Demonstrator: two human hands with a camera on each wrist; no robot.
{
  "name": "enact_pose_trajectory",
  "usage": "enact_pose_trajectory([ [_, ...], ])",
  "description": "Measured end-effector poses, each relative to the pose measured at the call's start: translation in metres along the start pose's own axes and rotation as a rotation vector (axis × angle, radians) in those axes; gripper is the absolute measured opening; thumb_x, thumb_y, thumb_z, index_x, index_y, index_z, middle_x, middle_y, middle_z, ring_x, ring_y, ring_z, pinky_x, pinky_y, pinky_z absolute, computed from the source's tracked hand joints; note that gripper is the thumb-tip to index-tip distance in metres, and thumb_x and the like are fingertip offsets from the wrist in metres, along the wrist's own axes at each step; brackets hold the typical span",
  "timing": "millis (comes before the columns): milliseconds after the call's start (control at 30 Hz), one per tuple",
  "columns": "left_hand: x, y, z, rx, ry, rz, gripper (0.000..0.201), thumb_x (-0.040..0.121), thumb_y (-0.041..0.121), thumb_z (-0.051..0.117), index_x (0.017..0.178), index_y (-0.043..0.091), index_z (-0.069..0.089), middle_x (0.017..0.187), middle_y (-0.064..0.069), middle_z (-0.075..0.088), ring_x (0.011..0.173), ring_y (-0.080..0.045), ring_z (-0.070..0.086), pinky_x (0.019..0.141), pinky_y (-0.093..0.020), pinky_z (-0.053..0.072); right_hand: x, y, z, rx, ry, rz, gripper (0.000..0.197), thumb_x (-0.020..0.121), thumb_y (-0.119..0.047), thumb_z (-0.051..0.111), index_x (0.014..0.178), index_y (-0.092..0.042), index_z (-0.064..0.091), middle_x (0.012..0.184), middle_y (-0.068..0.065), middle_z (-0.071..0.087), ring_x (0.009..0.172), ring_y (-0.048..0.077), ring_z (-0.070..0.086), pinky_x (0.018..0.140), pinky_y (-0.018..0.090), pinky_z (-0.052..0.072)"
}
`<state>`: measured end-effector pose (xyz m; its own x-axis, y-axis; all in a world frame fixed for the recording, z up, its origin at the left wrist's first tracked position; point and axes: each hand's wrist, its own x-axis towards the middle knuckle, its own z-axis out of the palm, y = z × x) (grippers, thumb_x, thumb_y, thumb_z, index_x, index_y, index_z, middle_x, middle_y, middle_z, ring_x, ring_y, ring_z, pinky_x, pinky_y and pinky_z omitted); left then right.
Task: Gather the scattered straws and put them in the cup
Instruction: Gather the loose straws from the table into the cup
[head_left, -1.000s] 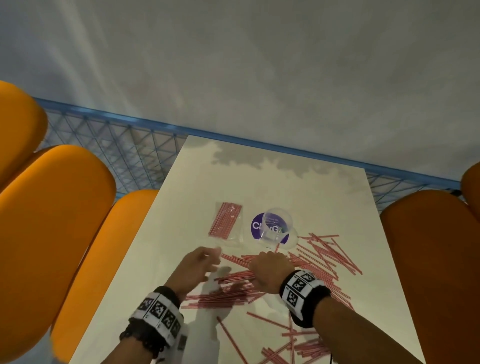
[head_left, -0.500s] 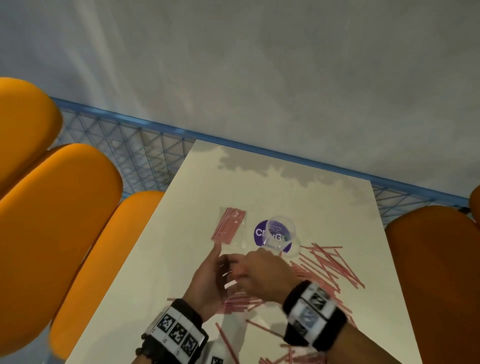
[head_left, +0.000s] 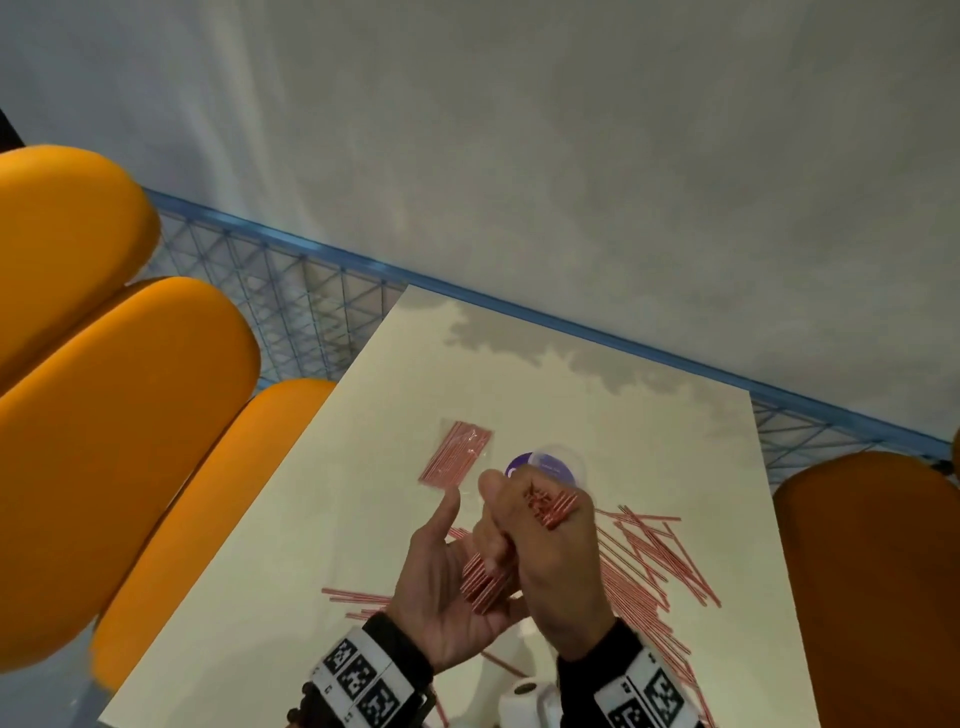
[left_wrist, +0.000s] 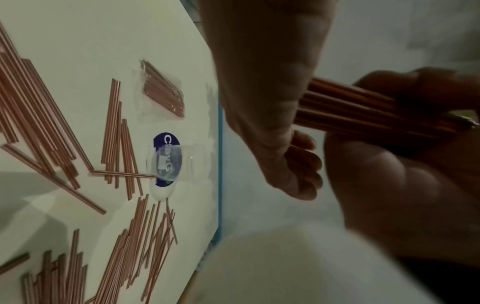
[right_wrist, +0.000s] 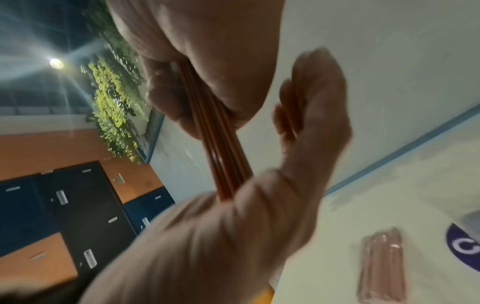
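Note:
Thin red straws (head_left: 649, 561) lie scattered over the right and near part of the cream table (head_left: 597, 405). My right hand (head_left: 545, 540) is raised above them and grips a bundle of straws (head_left: 553, 508) in its fist, also plain in the right wrist view (right_wrist: 221, 148). The open left hand (head_left: 447, 587) holds its palm against the bundle's lower ends (head_left: 480, 590). Just beyond the right hand stands the clear plastic cup (head_left: 553, 461), partly hidden by it. The left wrist view shows the cup (left_wrist: 168, 162) upright with nothing in it.
A sealed packet of straws (head_left: 457, 454) lies left of the cup. A purple round sticker (left_wrist: 166, 139) sits under the cup. Orange chairs (head_left: 130, 415) flank the table on the left and one (head_left: 872, 571) on the right. A blue mesh railing (head_left: 311, 312) runs behind.
Both hands rose from the table. The right hand lifted a bundle of straws and turned it nearly upright, and the left palm came against its lower ends.

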<state>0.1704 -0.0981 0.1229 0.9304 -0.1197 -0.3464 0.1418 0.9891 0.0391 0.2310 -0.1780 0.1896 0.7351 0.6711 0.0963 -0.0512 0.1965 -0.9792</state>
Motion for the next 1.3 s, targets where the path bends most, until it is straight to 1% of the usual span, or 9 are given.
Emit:
enact_pose_trajectory([
  [100, 0.0, -0.003, 0.004, -0.007, -0.006, 0.026, 0.072, 0.089, 0.062, 0.046, 0.115, -0.003, 0.063, 0.095, -0.021, 0.064, 0.1, -0.036, 0.063, 0.081, -0.05, 0.054, -0.003, 0.007, -0.001, -0.052, 0.046, 0.041, 0.051, 0.081, -0.038, 0.07, 0.055, -0.002, 0.046, 0.043, 0.012, 0.039, 0.04, 0.021, 0.035, 0.072, 0.036, 0.054],
  [300, -0.002, -0.011, 0.009, 0.101, -0.054, 0.022, 0.08, 0.086, 0.066, 0.048, 0.131, 0.0, 0.054, 0.127, -0.024, 0.06, 0.119, -0.037, 0.055, 0.1, -0.052, 0.044, 0.0, 0.006, -0.005, 0.1, 0.147, 0.211, 0.059, 0.082, -0.045, 0.068, 0.056, -0.009, 0.03, 0.043, 0.006, 0.023, 0.041, 0.018, 0.02, 0.045, 0.03, 0.023],
  [400, -0.005, -0.006, 0.009, 0.627, -0.035, 0.064, 0.068, 0.079, 0.053, 0.07, 0.122, 0.002, 0.06, 0.118, -0.017, 0.063, 0.111, -0.031, 0.056, 0.1, -0.051, 0.043, -0.001, 0.008, -0.022, 0.174, 0.163, 0.245, 0.058, 0.088, -0.041, 0.062, 0.055, -0.008, 0.027, 0.043, 0.006, 0.023, 0.041, 0.017, 0.023, 0.047, 0.03, 0.029],
  [533, -0.003, -0.003, 0.01, 1.478, -0.028, -0.013, 0.007, 0.081, 0.019, 0.075, 0.083, 0.02, 0.068, 0.073, 0.01, 0.067, 0.07, -0.006, 0.061, 0.07, -0.026, 0.048, -0.022, 0.022, -0.035, -0.13, 0.131, 0.267, 0.052, 0.089, -0.049, 0.056, 0.051, -0.015, 0.051, 0.051, 0.008, 0.054, 0.052, 0.024, 0.054, 0.063, 0.036, 0.048],
  [700, 0.007, -0.022, 0.005, 2.001, 0.327, 0.009, 0.031, 0.087, 0.044, 0.059, 0.069, 0.019, 0.059, 0.054, 0.007, 0.049, 0.048, -0.008, 0.045, 0.049, -0.015, 0.034, -0.026, 0.025, -0.073, -0.272, 0.113, 0.317, 0.036, 0.088, -0.044, 0.058, 0.071, -0.014, 0.066, 0.076, 0.009, 0.07, 0.07, 0.019, 0.067, 0.072, 0.032, 0.055],
  [833, 0.018, -0.041, 0.014, 2.322, 0.374, 0.056, 0.029, 0.091, 0.044, 0.05, 0.086, 0.018, 0.06, 0.069, 0.006, 0.049, 0.066, -0.011, 0.047, 0.06, -0.025, 0.039, -0.024, 0.038, -0.082, -0.577, 0.094, 0.3, 0.034, 0.096, -0.04, 0.049, 0.072, -0.023, 0.067, 0.075, -0.009, 0.069, 0.075, 0.007, 0.065, 0.072, 0.021, 0.051],
  [1000, 0.034, -0.045, 0.019, 2.508, 0.465, 0.028, 0.029, 0.091, 0.042, 0.045, 0.097, 0.019, 0.061, 0.081, 0.0, 0.054, 0.082, -0.019, 0.054, 0.067, -0.028, 0.035, -0.023, 0.042, -0.099, -0.954, 0.038, 0.297, 0.035, 0.094, -0.055, 0.036, 0.071, -0.032, 0.051, 0.07, -0.015, 0.058, 0.067, 0.003, 0.058, 0.067, 0.012, 0.044],
  [1167, 0.06, -0.041, 0.019, 2.43, 0.378, -0.053, 0.032, 0.089, 0.047, 0.052, 0.11, 0.025, 0.061, 0.107, 0.003, 0.068, 0.092, -0.018, 0.062, 0.079, -0.029, 0.047, -0.011, 0.052, -0.11, -1.074, -0.02, 0.305, 0.036, 0.097, -0.042, 0.047, 0.062, -0.031, 0.043, 0.062, -0.014, 0.054, 0.058, 0.008, 0.055, 0.059, 0.016, 0.045],
  [1300, 0.084, 0.004, 0.017, 2.383, 0.282, 0.015, 0.045, 0.074, 0.055, 0.07, 0.104, 0.029, 0.048, 0.107, 0.009, 0.059, 0.091, -0.011, 0.054, 0.071, -0.025, 0.041, 0.038, 0.038, -0.152, -1.215, 0.017, 0.363, 0.037, 0.098, -0.043, 0.04, 0.068, -0.024, 0.049, 0.061, -0.005, 0.058, 0.052, 0.008, 0.052, 0.05, 0.024, 0.044],
])
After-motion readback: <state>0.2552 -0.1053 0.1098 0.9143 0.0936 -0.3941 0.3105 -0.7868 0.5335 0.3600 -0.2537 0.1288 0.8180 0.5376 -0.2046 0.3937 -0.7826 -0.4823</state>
